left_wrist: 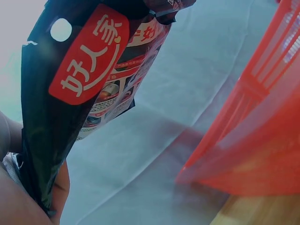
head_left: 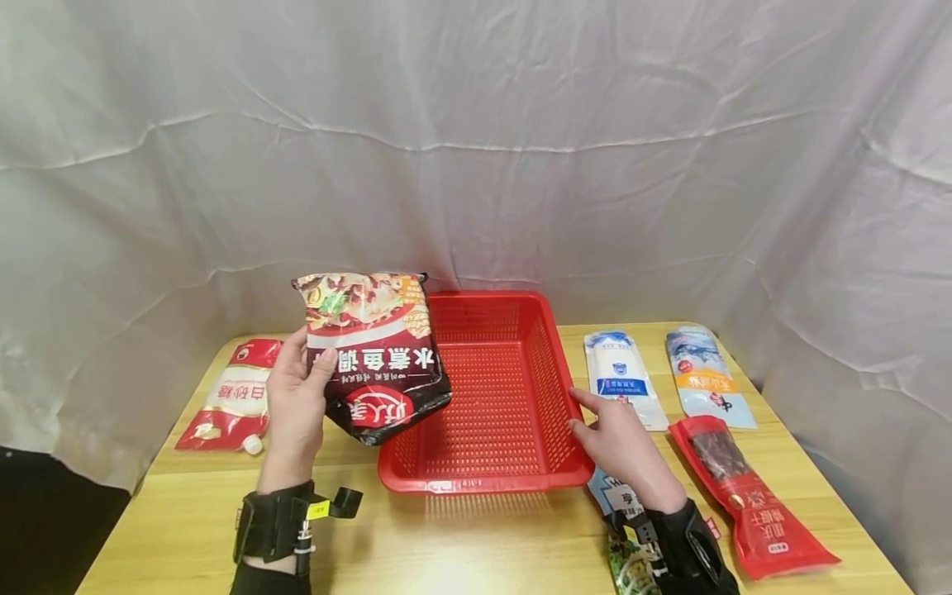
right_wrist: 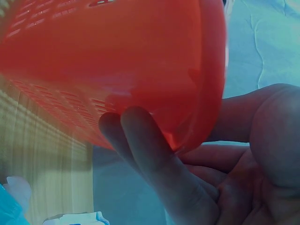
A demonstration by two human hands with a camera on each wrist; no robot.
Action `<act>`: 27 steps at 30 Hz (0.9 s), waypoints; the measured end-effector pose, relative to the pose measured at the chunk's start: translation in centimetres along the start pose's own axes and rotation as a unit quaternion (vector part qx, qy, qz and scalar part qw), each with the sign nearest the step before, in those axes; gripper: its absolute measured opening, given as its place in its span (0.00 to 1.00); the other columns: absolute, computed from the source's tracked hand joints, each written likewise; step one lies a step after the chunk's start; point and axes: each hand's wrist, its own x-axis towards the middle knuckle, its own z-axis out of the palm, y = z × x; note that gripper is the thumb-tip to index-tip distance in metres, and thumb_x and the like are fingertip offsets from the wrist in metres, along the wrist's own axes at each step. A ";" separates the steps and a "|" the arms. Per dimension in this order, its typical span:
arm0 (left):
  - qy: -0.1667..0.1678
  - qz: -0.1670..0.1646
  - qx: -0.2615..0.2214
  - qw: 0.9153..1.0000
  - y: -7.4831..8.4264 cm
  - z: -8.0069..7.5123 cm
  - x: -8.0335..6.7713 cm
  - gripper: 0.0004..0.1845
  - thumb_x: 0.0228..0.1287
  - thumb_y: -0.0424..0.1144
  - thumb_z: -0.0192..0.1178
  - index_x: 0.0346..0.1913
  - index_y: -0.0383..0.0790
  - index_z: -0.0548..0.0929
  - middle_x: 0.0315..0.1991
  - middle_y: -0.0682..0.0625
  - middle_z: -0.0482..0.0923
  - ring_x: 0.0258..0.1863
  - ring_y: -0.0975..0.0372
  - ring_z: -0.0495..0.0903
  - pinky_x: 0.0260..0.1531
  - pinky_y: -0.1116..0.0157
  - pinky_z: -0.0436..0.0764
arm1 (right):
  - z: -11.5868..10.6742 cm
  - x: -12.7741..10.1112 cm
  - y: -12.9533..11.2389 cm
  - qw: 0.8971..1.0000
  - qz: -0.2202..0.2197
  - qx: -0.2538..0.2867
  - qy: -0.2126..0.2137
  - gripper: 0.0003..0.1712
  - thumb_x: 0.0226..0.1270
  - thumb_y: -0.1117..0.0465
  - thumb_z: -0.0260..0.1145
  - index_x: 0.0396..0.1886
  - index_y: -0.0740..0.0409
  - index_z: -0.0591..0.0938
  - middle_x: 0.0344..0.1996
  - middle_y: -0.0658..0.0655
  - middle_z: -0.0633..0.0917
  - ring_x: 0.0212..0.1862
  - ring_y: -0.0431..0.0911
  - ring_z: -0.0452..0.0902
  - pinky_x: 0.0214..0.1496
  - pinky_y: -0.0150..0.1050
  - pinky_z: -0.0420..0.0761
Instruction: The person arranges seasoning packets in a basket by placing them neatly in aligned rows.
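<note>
Left hand [head_left: 293, 405] pinched the dark glossy seasoning pouch [head_left: 375, 355] by one edge above the red perforated plastic basket [head_left: 487, 475], so it risked slipping, while the right hand [head_left: 621, 446], fingers straight, steadied the rim.

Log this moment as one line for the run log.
left hand: holds dark seasoning packet above table | right hand: fingers on red basket right wall | basket: no items visible inside

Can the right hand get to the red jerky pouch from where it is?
Probably yes. The right hand rests against the red basket, holding nothing, and the red jerky pouch lies beside its wrist, uncovered.
</note>
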 end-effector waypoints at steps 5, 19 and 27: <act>-0.037 0.004 0.013 0.999 -0.2 1.0 -0.5 0.21 0.77 0.28 0.56 0.69 0.37 0.75 0.51 0.59 0.85 0.51 0.63 0.82 0.48 0.70 0.84 | 0.1 -0.1 0.1 1.000 0.000 0.003 0.000 0.33 0.75 0.66 0.64 0.76 0.66 0.69 0.42 0.64 0.89 0.29 0.43 0.85 0.29 0.38 0.86; -0.160 0.019 0.023 0.987 -0.7 2.6 -1.7 0.21 0.77 0.25 0.54 0.69 0.24 0.70 0.46 0.63 0.86 0.45 0.65 0.85 0.42 0.69 0.86 | 0.0 -0.2 0.1 1.000 -0.009 -0.008 0.017 0.32 0.75 0.63 0.65 0.75 0.66 0.71 0.46 0.67 0.88 0.36 0.49 0.89 0.31 0.39 0.88; -0.213 0.038 0.019 0.976 -0.4 3.4 -2.4 0.20 0.76 0.25 0.54 0.67 0.23 0.71 0.45 0.61 0.87 0.43 0.64 0.85 0.41 0.68 0.86 | -0.5 -0.5 -0.8 0.984 -0.112 0.016 0.140 0.32 0.75 0.57 0.68 0.74 0.61 0.73 0.69 0.65 0.77 0.66 0.62 0.77 0.60 0.59 0.83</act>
